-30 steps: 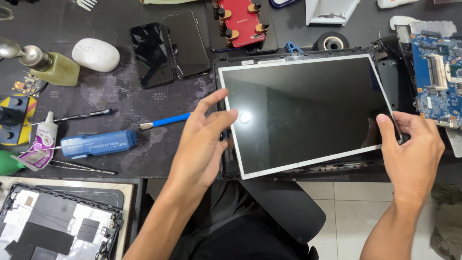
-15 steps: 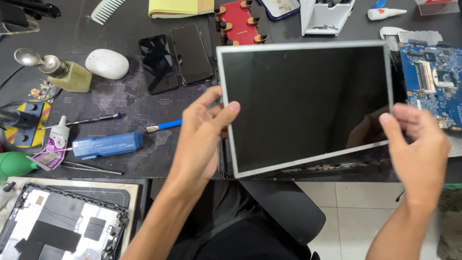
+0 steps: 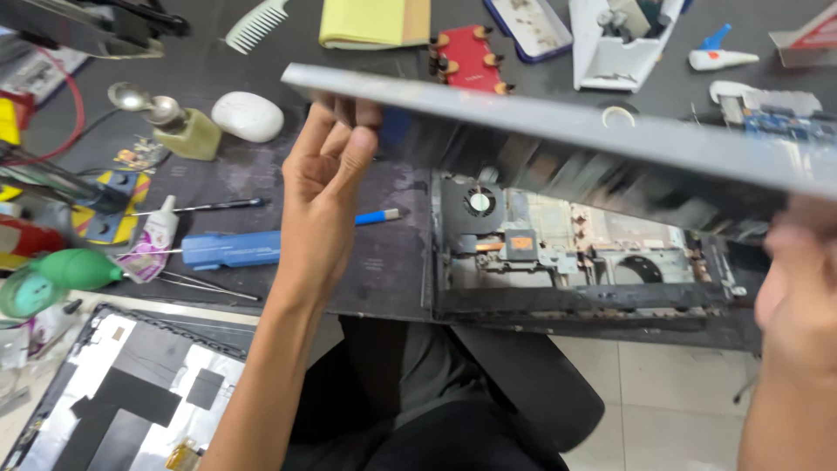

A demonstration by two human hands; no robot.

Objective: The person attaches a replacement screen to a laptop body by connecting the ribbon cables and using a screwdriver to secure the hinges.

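Lifted since the earlier frame, the screen panel (image 3: 558, 148) now tilts nearly edge-on above the opened laptop base (image 3: 575, 253). Left hand (image 3: 327, 187) fingers grip its left end; right hand (image 3: 798, 305) is blurred, grip indeterminate. Blue screwdriver (image 3: 231, 249) lies beside on the surface (image 3: 384, 262).

A thin, flat grey display panel (image 3: 558, 118) crosses the upper frame from centre-left to the right edge, held up above the opened dark laptop base (image 3: 580, 253) at centre right. The left hand (image 3: 327, 174) grips its left end; the blurred right hand (image 3: 798, 296) sits at the right edge. A blue-handled screwdriver (image 3: 231, 249) lies left of the base.
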